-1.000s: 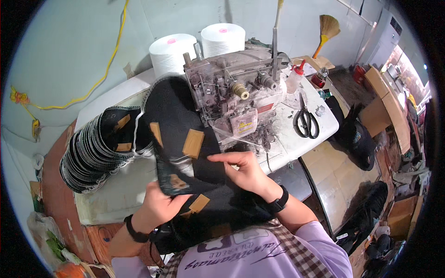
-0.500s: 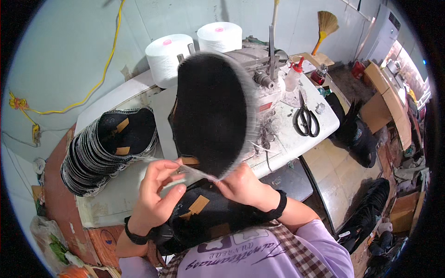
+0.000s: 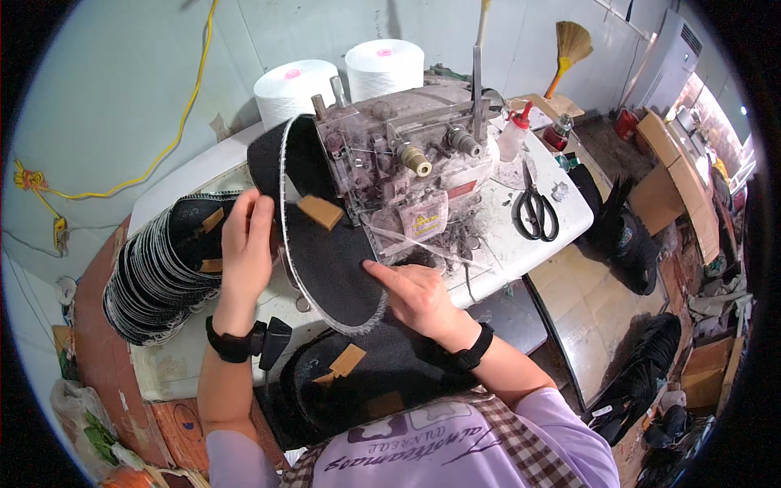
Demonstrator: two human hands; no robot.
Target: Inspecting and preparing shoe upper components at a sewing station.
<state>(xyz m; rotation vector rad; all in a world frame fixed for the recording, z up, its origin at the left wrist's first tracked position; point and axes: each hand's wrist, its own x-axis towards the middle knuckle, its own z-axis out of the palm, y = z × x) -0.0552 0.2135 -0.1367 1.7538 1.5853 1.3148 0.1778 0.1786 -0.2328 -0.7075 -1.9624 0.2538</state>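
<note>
Beyond the held black piece (image 3: pixel 333 272), a jar (image 3: pixel 560 130) holds red liquid (image 3: pixel 556 140).

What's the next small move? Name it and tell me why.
Probably a slight turn of the black piece by the left hand, the right hand guiding: the piece's right side lies beside the sewing machine, the left hand is at its left side, and the right forefinger touches its right edge.

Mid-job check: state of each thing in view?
Black piece: curved, white-edged
Left hand: at black piece's edge, grip unclear
Right hand: index fingertip on black piece
Scissors: flat, blades look shut
Squeeze bottle: upright, capped
Thread cones: upright
Stacked pieces: leaning over, white-edged
Broom: bristles up
</note>
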